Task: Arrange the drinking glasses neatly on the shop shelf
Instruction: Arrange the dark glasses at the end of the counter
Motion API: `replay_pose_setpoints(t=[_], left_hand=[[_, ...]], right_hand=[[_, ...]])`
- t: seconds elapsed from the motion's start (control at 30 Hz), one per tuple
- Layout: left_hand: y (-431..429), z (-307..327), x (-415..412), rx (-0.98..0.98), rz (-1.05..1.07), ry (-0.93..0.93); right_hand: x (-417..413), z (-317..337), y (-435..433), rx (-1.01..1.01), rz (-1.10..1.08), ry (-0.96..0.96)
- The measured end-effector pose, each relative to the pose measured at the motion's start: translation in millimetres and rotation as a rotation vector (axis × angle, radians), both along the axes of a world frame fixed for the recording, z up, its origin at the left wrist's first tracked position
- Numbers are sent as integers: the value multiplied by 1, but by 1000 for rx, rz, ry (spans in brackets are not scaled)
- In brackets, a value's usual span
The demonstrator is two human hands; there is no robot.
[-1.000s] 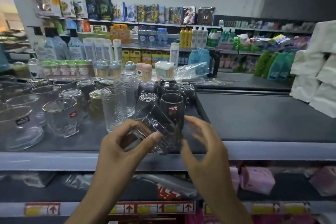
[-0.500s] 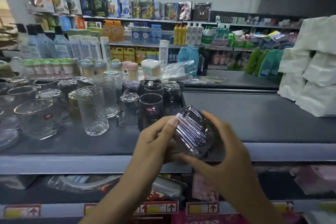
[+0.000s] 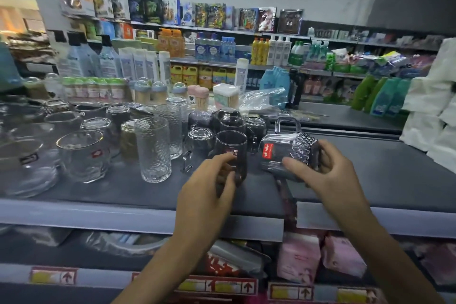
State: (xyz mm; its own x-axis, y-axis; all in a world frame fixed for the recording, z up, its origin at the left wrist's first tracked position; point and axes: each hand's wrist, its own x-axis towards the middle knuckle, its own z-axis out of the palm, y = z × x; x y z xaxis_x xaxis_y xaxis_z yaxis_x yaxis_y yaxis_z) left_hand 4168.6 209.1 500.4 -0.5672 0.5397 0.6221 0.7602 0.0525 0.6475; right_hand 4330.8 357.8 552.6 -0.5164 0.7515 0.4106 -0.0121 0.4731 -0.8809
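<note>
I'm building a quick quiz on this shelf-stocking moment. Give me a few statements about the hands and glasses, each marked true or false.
1. The right hand holds a textured glass mug. True.
2. The mug's handle points down at the shelf. False: it points up.
3. The left hand grips a dark glass that stands upright. True.
4. The tall dimpled glass lies on its side. False: it stands upright, left of the dark glass.
5. The pink packs sit among the glasses. False: they lie on the shelf below.
</note>
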Motion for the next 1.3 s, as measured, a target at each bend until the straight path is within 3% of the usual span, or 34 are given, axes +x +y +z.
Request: replay_pose_setpoints(t=[0.13, 0.3, 0.43, 0.63, 0.9, 1.13, 1.3], left_hand=[[-2, -8, -21, -108, 180, 82], [11, -1, -49, -442, 425, 28], [20, 3, -59, -575, 461, 26], [13, 2, -64, -429, 455, 38], [0, 12, -57, -507, 463, 30], [-26, 8, -56, -364, 329, -33], [-46, 2, -60, -196, 253, -80]], right_hand=[[-19, 1, 10, 6, -42, -29], [-33, -3, 13, -24, -98, -38], [-36, -3, 9, -36, -97, -55], [-38, 2, 11, -113, -89, -52], [-38, 2, 18, -204, -98, 33], [-40, 27, 8, -126, -118, 74], [-56, 65, -25, 56, -31, -17]])
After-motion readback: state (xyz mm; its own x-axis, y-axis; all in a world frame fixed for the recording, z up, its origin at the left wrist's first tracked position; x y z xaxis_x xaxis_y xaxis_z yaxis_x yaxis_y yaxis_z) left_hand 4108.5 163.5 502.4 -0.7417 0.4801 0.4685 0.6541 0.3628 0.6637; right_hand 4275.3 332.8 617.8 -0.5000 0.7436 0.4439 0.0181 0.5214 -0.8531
